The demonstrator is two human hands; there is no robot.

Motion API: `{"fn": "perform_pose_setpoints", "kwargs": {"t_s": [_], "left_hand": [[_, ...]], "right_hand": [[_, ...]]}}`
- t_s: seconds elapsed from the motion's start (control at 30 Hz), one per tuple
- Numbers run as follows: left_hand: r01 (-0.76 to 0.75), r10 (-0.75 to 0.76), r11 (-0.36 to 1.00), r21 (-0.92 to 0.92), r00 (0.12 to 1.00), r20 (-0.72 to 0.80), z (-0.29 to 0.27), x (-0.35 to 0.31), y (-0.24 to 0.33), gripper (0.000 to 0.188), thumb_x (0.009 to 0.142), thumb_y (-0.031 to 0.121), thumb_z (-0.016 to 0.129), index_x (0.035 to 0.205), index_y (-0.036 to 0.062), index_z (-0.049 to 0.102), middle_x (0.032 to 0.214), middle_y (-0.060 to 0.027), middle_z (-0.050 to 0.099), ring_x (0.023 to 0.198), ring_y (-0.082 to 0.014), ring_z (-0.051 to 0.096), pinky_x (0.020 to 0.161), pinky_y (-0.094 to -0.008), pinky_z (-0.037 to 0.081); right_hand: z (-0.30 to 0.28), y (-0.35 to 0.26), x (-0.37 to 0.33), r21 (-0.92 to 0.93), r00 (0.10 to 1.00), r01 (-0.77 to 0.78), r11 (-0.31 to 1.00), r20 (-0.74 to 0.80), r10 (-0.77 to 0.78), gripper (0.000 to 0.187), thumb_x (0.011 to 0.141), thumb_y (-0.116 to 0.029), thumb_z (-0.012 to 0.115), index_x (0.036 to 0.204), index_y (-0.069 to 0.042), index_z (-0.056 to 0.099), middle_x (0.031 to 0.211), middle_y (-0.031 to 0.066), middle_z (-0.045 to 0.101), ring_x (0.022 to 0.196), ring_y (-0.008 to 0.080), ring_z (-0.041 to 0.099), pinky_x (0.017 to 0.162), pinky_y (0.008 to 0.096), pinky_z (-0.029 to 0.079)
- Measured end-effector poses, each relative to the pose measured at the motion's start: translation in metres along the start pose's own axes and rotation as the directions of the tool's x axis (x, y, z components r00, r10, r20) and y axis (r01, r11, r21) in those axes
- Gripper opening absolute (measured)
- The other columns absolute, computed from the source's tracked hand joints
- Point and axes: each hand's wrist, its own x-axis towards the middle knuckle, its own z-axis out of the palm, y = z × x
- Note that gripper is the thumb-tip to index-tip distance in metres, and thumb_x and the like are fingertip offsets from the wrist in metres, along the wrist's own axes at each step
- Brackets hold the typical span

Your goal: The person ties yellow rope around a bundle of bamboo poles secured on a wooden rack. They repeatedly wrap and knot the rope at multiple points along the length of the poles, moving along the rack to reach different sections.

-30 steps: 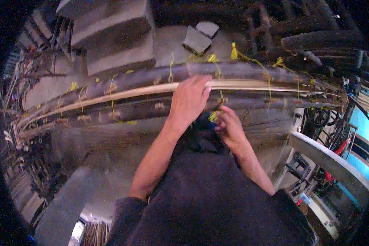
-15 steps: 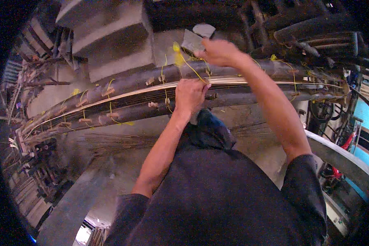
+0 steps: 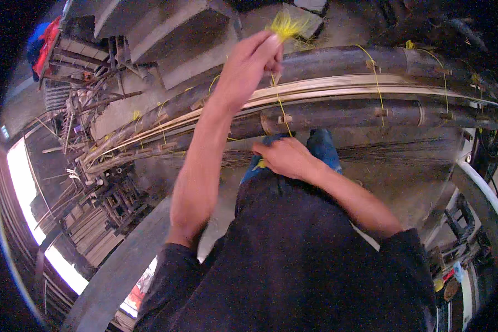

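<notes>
My left hand [image 3: 253, 66] is closed over the far dark pole, with a frayed tuft of yellow string [image 3: 286, 26] sticking out past its fingers. A length of yellow string [image 3: 280, 102] runs from below that hand across the pale thin strips [image 3: 326, 87] and down over the near dark pole [image 3: 348, 114]. Close to my lap, my right hand [image 3: 288, 159] is closed, palm down, with a bit of yellow showing beneath its fingers. The strips lie lengthwise between the two poles. Small wooden pegs [image 3: 285, 119] sit on the near pole where strings cross.
More yellow ties [image 3: 379, 88] cross the poles to the right. Grey concrete steps [image 3: 177, 50] rise beyond the far pole. Thin dark rods [image 3: 393, 149] lie on the floor on the near side. A wooden rack [image 3: 94, 235] stands at left, and a grey bench-like surface [image 3: 116, 260] lies nearer.
My left hand has gone from the strips to above the far pole. My right hand has dropped from beyond the far pole to near my lap. The view has shifted too.
</notes>
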Motion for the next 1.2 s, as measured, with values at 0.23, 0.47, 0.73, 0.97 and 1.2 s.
{"fn": "perform_pose_setpoints", "kwargs": {"t_s": [0.23, 0.47, 0.73, 0.97, 1.2], "left_hand": [[0.117, -0.153, 0.749, -0.652, 0.988, 0.001, -0.104, 0.141, -0.073, 0.039, 0.086, 0.048, 0.046, 0.081, 0.0106, 0.054, 0.063, 0.0001, 0.05, 0.052, -0.0099, 0.044, 0.044, -0.0218, 0.033], [-0.227, 0.327, 0.718, 0.657, 0.945, -0.03, -0.167, 0.13, -0.086, 0.041, 0.089, 0.037, 0.05, 0.103, 0.0007, 0.062, 0.089, -0.0079, 0.065, 0.081, -0.0166, 0.058, 0.074, -0.0308, 0.046], [-0.198, 0.212, 0.952, 0.235, 0.977, -0.034, -0.258, -0.021, -0.082, 0.038, 0.093, 0.036, 0.047, 0.112, 0.0061, 0.06, 0.11, -0.0061, 0.062, 0.102, -0.0151, 0.056, 0.092, -0.0309, 0.04], [-0.213, 0.22, 0.976, 0.053, 0.955, -0.198, -0.315, -0.128, -0.089, 0.025, 0.093, 0.02, 0.05, 0.107, 0.0017, 0.06, 0.1, -0.0073, 0.064, 0.096, -0.0137, 0.057, 0.09, -0.0269, 0.041], [-0.242, 0.229, 0.961, 0.133, 0.968, 0.102, -0.271, -0.162, -0.065, 0.027, 0.09, 0.021, 0.052, 0.105, -0.0001, 0.06, 0.097, -0.0117, 0.065, 0.091, -0.0187, 0.062, 0.086, -0.0297, 0.045]], "right_hand": [[-0.008, 0.006, -0.014, -0.03, 0.935, 0.182, 0.983, -0.304, -0.182, 0.015, 0.07, -0.011, 0.063, 0.084, -0.009, 0.06, 0.08, 0.0095, 0.062, 0.075, 0.0293, 0.059, 0.064, 0.0377, 0.05], [-0.095, 0.003, 0.006, -0.514, 0.827, -0.149, 0.845, -0.533, -0.179, 0.021, 0.07, -0.004, 0.065, 0.09, -0.007, 0.064, 0.086, 0.0086, 0.064, 0.08, 0.028, 0.061, 0.07, 0.0358, 0.05], [-0.053, -0.042, 0.094, -0.426, 0.926, 0.003, 0.905, -0.34, -0.163, 0.019, 0.073, -0.006, 0.067, 0.091, -0.004, 0.064, 0.086, 0.0124, 0.065, 0.08, 0.0325, 0.062, 0.072, 0.0354, 0.05], [-0.045, -0.04, 0.009, 0.129, 0.141, -0.353, 0.927, -0.972, 0.19, 0.001, 0.084, -0.005, 0.062, 0.083, -0.005, 0.063, 0.083, 0.0052, 0.065, 0.076, 0.0129, 0.061, 0.07, 0.0269, 0.051], [0.116, -0.082, 0.025, 0.803, 0.685, -0.36, 0.476, -0.119, 0.719, 0.034, 0.084, -0.009, 0.06, 0.117, 0.0, 0.054, 0.087, 0.0092, 0.064, 0.084, 0.0154, 0.061, 0.074, 0.0292, 0.049]]}}
